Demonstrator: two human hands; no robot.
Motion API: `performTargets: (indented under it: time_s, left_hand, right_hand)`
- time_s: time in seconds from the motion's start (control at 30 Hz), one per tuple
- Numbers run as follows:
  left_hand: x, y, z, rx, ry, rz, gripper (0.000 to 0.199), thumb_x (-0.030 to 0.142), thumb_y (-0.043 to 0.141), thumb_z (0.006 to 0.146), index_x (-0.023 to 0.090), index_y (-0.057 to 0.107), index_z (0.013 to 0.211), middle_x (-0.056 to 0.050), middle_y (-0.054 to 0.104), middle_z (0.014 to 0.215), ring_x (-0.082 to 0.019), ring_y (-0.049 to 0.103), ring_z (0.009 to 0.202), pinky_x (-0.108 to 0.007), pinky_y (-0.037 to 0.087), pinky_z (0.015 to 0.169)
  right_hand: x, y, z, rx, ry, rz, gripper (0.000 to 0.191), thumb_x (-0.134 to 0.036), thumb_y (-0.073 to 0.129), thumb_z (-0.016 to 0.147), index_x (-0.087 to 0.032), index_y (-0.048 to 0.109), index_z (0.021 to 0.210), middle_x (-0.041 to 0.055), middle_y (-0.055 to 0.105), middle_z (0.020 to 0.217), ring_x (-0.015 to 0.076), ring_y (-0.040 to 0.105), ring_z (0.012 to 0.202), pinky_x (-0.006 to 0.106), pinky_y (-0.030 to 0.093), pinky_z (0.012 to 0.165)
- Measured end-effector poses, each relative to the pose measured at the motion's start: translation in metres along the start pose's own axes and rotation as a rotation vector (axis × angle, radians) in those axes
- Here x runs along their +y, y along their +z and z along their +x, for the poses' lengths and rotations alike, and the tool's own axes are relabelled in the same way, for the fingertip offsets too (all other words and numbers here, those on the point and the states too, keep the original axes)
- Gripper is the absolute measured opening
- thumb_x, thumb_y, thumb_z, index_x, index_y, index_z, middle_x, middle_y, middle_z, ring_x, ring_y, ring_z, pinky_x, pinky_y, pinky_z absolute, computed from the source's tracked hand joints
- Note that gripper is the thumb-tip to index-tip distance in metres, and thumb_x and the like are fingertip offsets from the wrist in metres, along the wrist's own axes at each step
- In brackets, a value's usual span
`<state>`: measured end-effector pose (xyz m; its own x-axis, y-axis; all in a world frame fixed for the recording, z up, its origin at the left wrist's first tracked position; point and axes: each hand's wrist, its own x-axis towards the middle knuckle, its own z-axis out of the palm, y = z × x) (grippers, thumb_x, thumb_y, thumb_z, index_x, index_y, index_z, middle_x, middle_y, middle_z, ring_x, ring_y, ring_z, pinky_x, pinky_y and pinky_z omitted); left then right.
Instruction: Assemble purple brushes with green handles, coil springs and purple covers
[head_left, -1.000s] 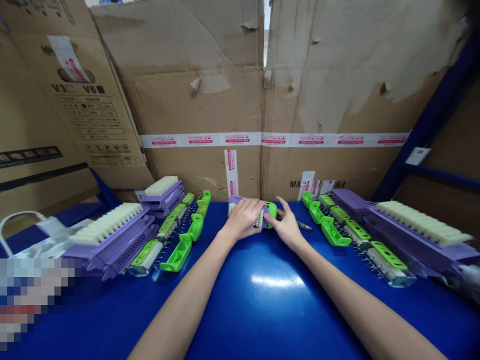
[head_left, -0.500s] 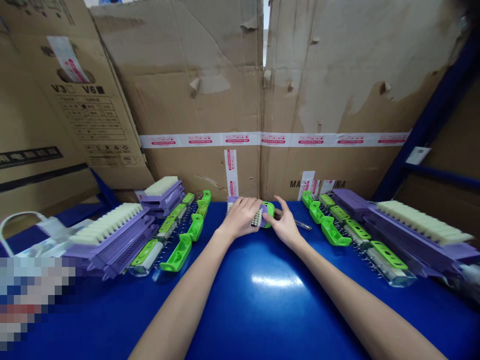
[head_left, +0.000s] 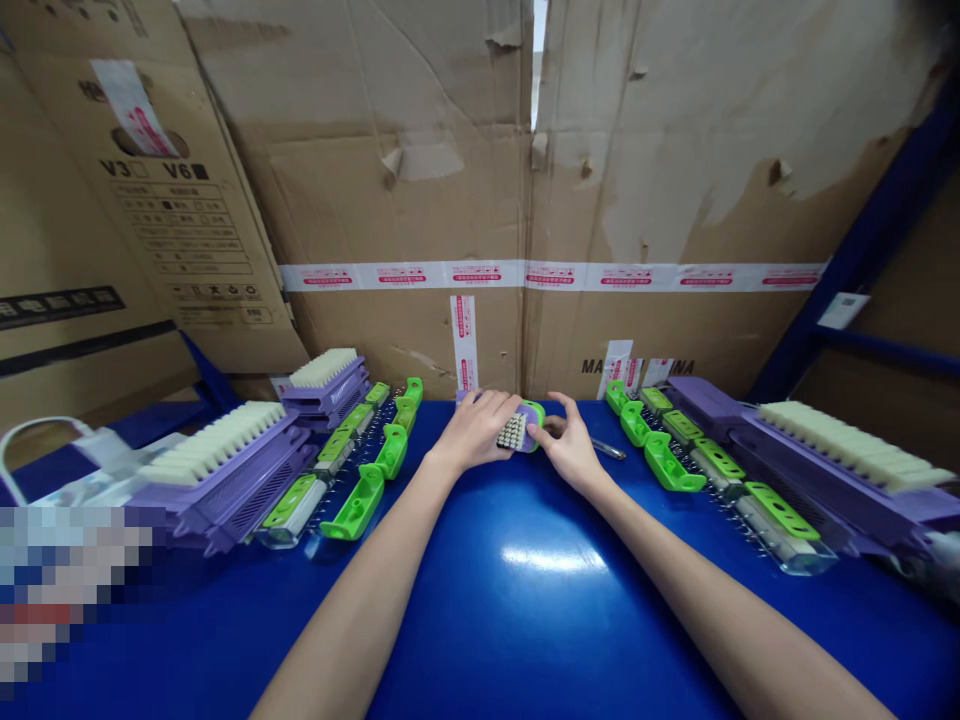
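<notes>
Near the back of the blue table, both my hands are at a purple brush with rows of cream bristle tufts and a bright green end piece. My left hand wraps over it from above, fingers closed, covering most of its body. My right hand is at the green end, with the thumb pressed against the brush and the index finger raised off it. The other right fingers are partly hidden behind. Just right of that hand lies a thin, dark pen-like tool, partly covered by it.
Left stand purple housings with cream bristles, clear pieces with green plates and green caps. Similar purple housings, green-plated pieces and green caps line the right. Cardboard walls the back; a white plug is left.
The brush has turned slightly in my hands, so more of its bristle face shows and less of the green end piece. Both hands stay in nearly the same place.
</notes>
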<state>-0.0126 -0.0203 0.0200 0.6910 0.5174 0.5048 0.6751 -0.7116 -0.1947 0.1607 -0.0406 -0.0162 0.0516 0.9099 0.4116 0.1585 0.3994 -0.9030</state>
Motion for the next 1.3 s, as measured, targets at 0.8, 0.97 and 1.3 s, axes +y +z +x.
performTargets:
  time_s: [0.8, 0.97, 1.3]
  left_hand:
    - [-0.005, -0.003, -0.007, 0.013, -0.035, 0.06, 0.063, 0.033, 0.072, 0.062, 0.014, 0.047, 0.117, -0.013, 0.058, 0.112, -0.029, 0.053, 0.103, -0.041, 0.036, 0.09]
    - [-0.006, 0.001, -0.01, 0.027, 0.027, 0.112, 0.063, 0.037, 0.066, 0.071, 0.012, 0.043, 0.124, -0.015, 0.055, 0.117, -0.029, 0.051, 0.106, -0.041, 0.036, 0.091]
    - [-0.02, 0.008, -0.025, 0.093, -0.165, -0.019, 0.079, 0.058, 0.065, 0.067, 0.016, 0.037, 0.128, -0.015, 0.049, 0.123, -0.031, 0.046, 0.115, -0.044, 0.038, 0.095]
  right_hand:
    - [0.002, 0.001, 0.002, -0.029, -0.018, -0.013, 0.052, -0.035, 0.06, 0.07, -0.022, 0.033, 0.113, -0.0005, 0.063, 0.075, 0.0184, 0.062, 0.071, 0.033, 0.049, 0.068]
    - [0.006, -0.003, 0.0, -0.005, -0.012, 0.042, 0.064, -0.036, 0.062, 0.069, -0.02, 0.032, 0.123, 0.0026, 0.065, 0.081, 0.0197, 0.064, 0.078, 0.037, 0.05, 0.076]
    - [0.015, -0.011, 0.003, 0.075, 0.097, 0.112, 0.072, -0.04, 0.064, 0.067, -0.019, 0.033, 0.128, 0.0087, 0.065, 0.098, 0.0214, 0.064, 0.086, 0.039, 0.053, 0.077]
